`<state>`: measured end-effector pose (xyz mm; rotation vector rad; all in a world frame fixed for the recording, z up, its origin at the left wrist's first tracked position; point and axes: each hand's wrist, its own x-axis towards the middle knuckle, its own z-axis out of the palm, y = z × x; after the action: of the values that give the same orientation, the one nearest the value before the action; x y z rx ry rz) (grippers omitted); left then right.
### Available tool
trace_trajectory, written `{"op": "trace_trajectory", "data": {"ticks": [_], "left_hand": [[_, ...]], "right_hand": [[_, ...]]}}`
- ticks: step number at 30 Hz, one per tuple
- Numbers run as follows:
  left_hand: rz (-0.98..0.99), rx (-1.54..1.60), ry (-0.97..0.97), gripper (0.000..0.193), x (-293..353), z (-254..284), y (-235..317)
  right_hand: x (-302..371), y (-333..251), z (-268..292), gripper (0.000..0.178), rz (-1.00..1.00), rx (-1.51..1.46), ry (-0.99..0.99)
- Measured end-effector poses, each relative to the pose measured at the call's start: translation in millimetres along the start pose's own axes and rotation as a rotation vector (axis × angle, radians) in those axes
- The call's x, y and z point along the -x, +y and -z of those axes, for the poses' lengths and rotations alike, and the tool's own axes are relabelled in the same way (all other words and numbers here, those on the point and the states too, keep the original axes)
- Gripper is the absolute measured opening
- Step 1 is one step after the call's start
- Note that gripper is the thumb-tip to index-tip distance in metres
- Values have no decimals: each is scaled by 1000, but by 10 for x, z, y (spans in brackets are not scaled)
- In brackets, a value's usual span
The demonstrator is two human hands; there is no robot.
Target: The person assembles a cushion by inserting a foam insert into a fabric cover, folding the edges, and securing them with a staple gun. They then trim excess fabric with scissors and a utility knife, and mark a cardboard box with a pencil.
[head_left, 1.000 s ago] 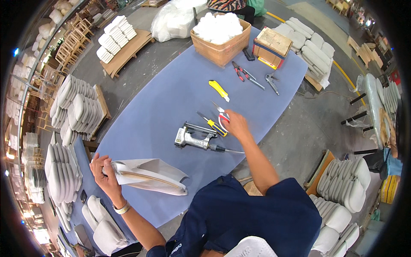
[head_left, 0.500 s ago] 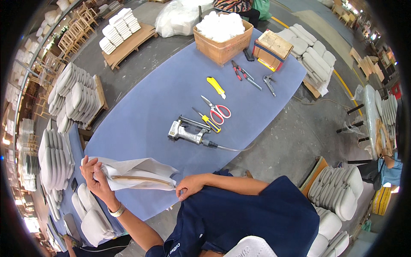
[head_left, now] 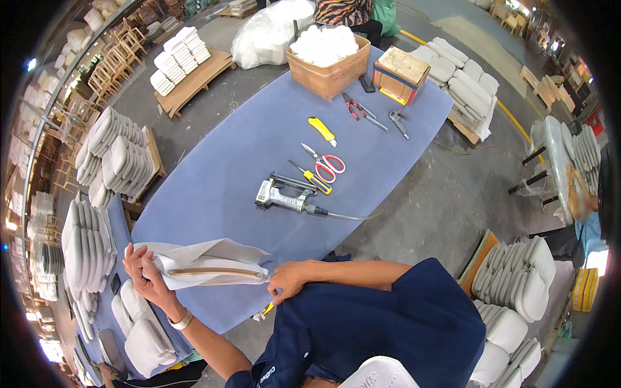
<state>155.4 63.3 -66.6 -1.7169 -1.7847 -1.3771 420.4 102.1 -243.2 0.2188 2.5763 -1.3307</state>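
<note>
A seat panel wrapped in pale grey-white fabric [head_left: 223, 251] stands tilted on edge at the near end of the blue table, a strip of its brown wooden edge showing between the folds. My left hand [head_left: 147, 277] grips its left end, thumb and fingers around the fabric. At the opposite end, the bent fingers of my right hand [head_left: 288, 280] close on the corner of the same panel; the fingertips are partly hidden. Beyond the panel lies a silver staple gun [head_left: 283, 196] with an air hose. A yellow-handled screwdriver [head_left: 313, 179] and red-handled scissors [head_left: 325, 163] rest just past it.
Farther along the blue table [head_left: 213, 168] are a yellow utility knife [head_left: 322, 130], red-handled pliers [head_left: 352, 108], an air blow gun [head_left: 399, 123], a carton of white stuffing [head_left: 330, 70] and a smaller box [head_left: 402, 72]. Stacked cushions [head_left: 514, 275] stand around the table.
The view has shifted slightly. Both hands keep their hold on the panel, which looks nearly the same; a small yellow thing now shows below my right hand.
</note>
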Motion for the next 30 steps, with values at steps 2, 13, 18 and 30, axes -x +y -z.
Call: {"op": "trace_trajectory", "data": {"ticks": [2, 13, 18, 30], "left_hand": [[3, 5, 9, 22, 47, 76, -9], [-27, -18, 123, 23, 547, 555, -66], [15, 30, 239, 26, 942, 812, -163], [-55, 5, 324, 22, 1246, 844, 82]], "right_hand": [[4, -47, -19, 49, 16, -32, 17], [-173, -557, -395, 54, -92, 77, -70], [-68, -719, -690, 51, -61, -9, 47], [390, -1160, -1230, 49, -220, -67, 100]]}}
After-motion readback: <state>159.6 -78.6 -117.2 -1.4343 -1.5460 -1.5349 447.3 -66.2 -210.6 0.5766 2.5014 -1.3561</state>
